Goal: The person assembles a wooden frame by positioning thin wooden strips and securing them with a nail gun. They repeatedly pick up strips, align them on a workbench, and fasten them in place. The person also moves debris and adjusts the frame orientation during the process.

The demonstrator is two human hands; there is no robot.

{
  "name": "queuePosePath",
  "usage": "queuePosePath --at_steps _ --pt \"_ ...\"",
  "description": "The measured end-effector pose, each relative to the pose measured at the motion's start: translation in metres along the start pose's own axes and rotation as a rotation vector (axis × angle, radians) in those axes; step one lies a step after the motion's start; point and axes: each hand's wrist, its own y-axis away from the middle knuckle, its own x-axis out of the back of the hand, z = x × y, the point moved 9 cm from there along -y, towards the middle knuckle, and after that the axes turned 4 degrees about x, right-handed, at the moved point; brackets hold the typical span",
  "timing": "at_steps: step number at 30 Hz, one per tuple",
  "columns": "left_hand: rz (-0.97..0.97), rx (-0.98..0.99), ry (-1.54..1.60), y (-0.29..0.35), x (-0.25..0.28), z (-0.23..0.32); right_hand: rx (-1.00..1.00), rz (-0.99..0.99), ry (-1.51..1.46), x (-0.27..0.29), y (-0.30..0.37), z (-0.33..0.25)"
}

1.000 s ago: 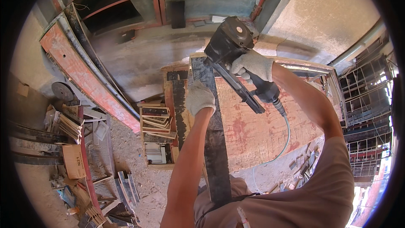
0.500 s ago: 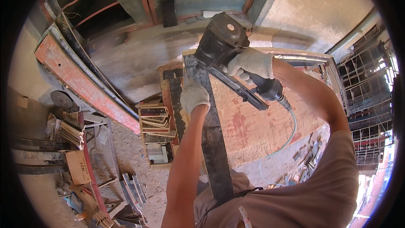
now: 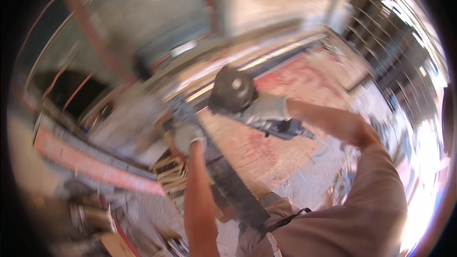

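Note:
A dark, long board (image 3: 228, 181) runs slantwise from near my waist toward the far side of the worktable. My left hand (image 3: 189, 138), in a pale work glove, is closed over the board's left side, its fingers blurred. In my gloved right hand (image 3: 267, 107) is a black nail gun (image 3: 232, 87), held by its handle just right of the board's far part. The gun's magazine slants toward the lower right. Whether its nose touches the board cannot be seen. Beneath and to the right lies a reddish, worn plywood panel (image 3: 259, 154).
Wood pieces (image 3: 170, 173) are stacked left of the board. A long orange-faced curved panel (image 3: 95, 162) leans at the left. Scrap lies about the floor at lower left and right. A wire rack (image 3: 381, 38) stands at the far right, and a glazed frame (image 3: 157, 14) rises behind.
My view has swung to the right and is smeared by motion, so the scene sits tilted and further left. The nail gun has come round to a flatter angle; the left hand stays on the board.

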Motion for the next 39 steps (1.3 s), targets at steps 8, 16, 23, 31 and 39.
queuePosePath --at_steps 8,16,23,31,39 --pt "-0.117 -0.011 0.061 -0.069 -0.076 -0.005 -0.577 0.440 -0.139 -0.065 0.261 0.307" --pt "0.027 0.490 0.347 -0.017 -0.003 -0.057 -1.287 0.145 -0.073 -0.326 0.587 0.625" --pt "0.234 0.296 0.015 0.015 0.037 -0.041 -1.310 0.056 -0.630 -0.466 0.733 0.682" --pt "-0.174 -0.212 1.127 0.268 0.018 0.383 -1.159 0.658 -0.914 -0.312 0.710 0.734" --pt "-0.538 -0.889 1.493 0.434 0.184 0.721 -0.823 0.720 -0.195 -0.007 0.666 0.816"
